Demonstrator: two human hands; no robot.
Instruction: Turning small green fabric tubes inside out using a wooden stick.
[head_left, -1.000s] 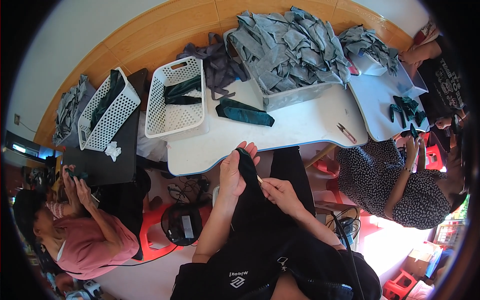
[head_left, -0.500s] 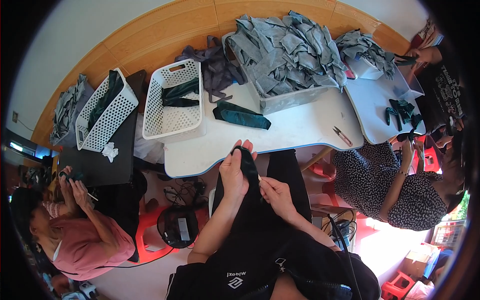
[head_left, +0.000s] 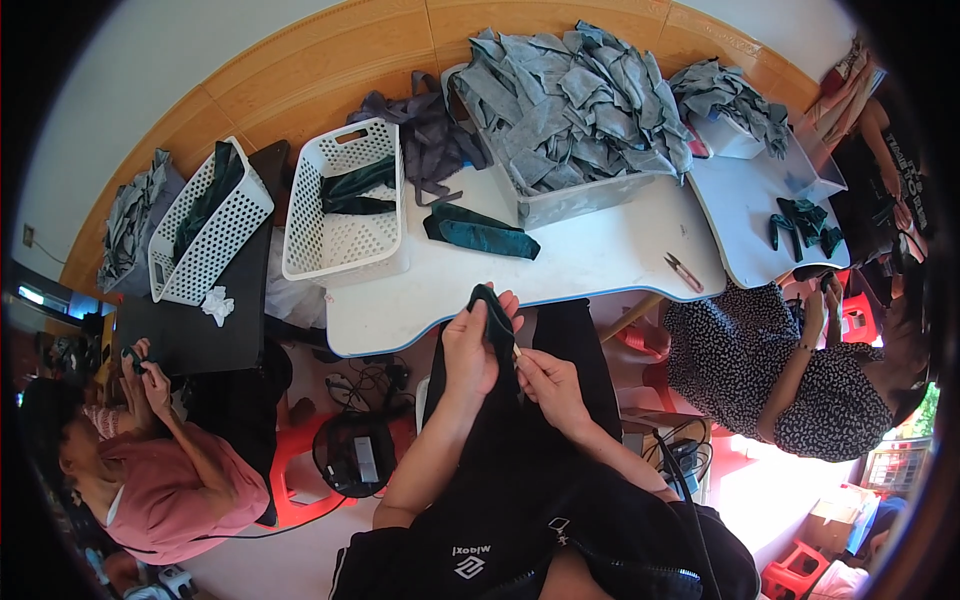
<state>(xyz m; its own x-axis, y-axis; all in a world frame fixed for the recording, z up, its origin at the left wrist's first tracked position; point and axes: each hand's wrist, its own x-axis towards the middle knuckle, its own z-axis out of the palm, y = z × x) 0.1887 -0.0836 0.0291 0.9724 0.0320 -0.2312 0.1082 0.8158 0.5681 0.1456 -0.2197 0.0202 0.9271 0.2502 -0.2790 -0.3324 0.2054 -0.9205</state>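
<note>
Two white perforated baskets are counted: one (head_left: 345, 200) on the white table (head_left: 600, 262), one (head_left: 205, 225) on the dark table (head_left: 215, 335). One grey bin (head_left: 560, 205) heaped with grey cloth is seen, and one smaller white box (head_left: 730, 140). One pair of snips (head_left: 682, 270) is seen. One folded dark teal piece (head_left: 478, 232) is counted on the table, one dark piece (head_left: 495, 315) in the hands. Two hands are counted, left (head_left: 468, 350) and right (head_left: 550, 385). Two other people are seen, one in pink (head_left: 150, 480), one in a spotted dress (head_left: 790, 370)

Dark teal sock (head_left: 492, 312), soft knit, stretched upright over the left hand (head_left: 470, 350), toe end up. It sits just below the white table's near edge, over the lap.
</note>
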